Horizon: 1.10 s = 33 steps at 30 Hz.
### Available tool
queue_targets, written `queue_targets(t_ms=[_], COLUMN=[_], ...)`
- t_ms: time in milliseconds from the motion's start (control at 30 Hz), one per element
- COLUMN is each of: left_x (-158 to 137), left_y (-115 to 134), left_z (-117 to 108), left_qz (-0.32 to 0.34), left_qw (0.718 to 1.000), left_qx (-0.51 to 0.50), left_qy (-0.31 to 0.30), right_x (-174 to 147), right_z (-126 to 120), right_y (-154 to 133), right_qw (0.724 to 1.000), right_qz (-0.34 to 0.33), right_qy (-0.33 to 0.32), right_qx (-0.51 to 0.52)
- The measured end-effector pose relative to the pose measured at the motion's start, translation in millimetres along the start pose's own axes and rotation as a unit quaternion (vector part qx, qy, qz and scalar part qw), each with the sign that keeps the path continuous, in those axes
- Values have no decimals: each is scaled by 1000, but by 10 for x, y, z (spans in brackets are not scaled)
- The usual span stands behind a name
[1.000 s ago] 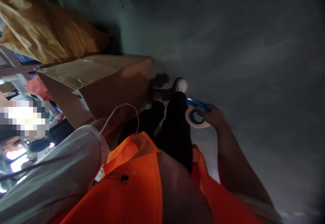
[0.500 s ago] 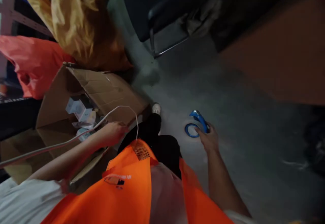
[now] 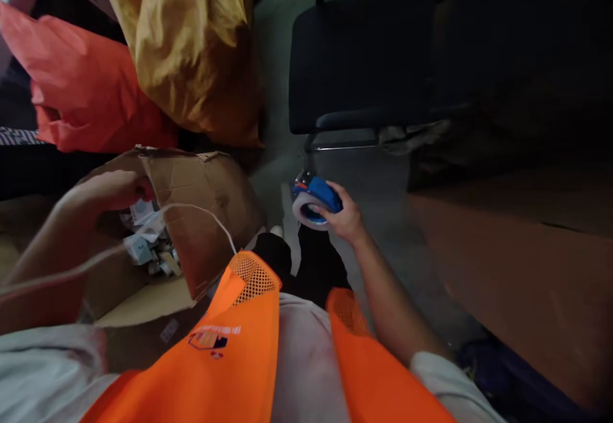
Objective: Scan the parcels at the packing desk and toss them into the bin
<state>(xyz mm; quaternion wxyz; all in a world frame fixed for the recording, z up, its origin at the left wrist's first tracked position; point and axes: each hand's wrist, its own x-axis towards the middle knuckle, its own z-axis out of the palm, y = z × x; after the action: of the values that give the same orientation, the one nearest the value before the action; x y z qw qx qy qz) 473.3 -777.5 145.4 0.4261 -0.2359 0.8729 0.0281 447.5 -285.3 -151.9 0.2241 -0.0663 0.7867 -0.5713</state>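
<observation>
My right hand [image 3: 345,215] is closed around the blue handle of a tape dispenser [image 3: 322,188], which carries a wide roll of tape [image 3: 306,211]. It is held up in front of my legs. On the left, my left hand [image 3: 115,190] is over an open cardboard box [image 3: 191,186], beside its far flap. Its fingers are curled and partly turned away, so whether they grip anything is hidden. Inside the box lie several small white and pale blue packages [image 3: 138,248]. A white cord [image 3: 196,207] runs from my vest across the box towards the left.
A yellow sack [image 3: 191,52] and a red sack [image 3: 90,84] stand behind the box. A black chair [image 3: 359,65] is ahead. At the right is a large brown panel-like surface [image 3: 507,263]. Dark items lie at lower right.
My left hand has moved left and away from me to the box's far side. My right hand has brought the tape dispenser inward and turned it. The view has shifted, showing more of the chair.
</observation>
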Motion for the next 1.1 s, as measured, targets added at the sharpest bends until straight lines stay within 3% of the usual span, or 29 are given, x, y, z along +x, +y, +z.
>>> queue_targets(t_ms=[100, 167, 200, 300, 400, 500, 633, 833, 967, 1100], left_x=[183, 391, 524, 1009, 1483, 1774, 1850, 1914, 2216, 2473], left_y=[295, 593, 762, 1270, 1649, 1810, 1725, 1225, 926, 804], left_z=[-306, -422, -444, -356, -84, 222, 388, 5, -168, -132], left_qz=[-38, -25, -12, -14, -24, -21, -29, -34, -63, -92], left_qw=[999, 989, 971, 878, 801, 739, 693, 671, 654, 609], left_qx=[4, -138, -234, -478, -594, -657, -697, -673, -679, -716], left_qy=[21, 53, 46, -1, -73, -145, -182, -309, -328, -328], right_x=[596, 976, 1156, 1621, 1919, 2030, 1977, 1909, 2124, 2417], right_z=[-233, -310, -316, -209, 17, 257, 518, 899, 1159, 1282], right_y=[-217, -387, -480, -763, -964, -1028, -1003, -1154, -1318, -1348], right_qw=[999, 997, 996, 989, 978, 966, 952, 964, 964, 960], right_qz=[-41, -65, -79, -128, -176, -225, -281, -229, -222, -222], right_qy=[-19, -28, -38, -80, -117, -126, -121, -124, -143, -166], right_qx=[-13, -11, -8, 2, -3, -15, -26, -51, -40, -33])
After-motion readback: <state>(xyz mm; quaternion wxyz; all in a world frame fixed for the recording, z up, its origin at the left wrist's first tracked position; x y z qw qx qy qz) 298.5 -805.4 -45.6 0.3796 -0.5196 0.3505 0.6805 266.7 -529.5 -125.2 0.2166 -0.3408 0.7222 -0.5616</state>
